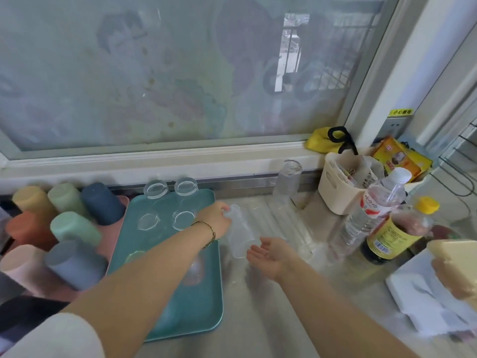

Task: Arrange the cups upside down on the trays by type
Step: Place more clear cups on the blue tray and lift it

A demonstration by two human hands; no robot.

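Left grip: clenched on the far end of a clear cup, which is held just right of the teal tray.
Right grip: released, palm up, beside the cup's near rim.
Teal tray: glasses are set upside down at the far end.
Pink tray: coloured cups are stood upside down, far left.
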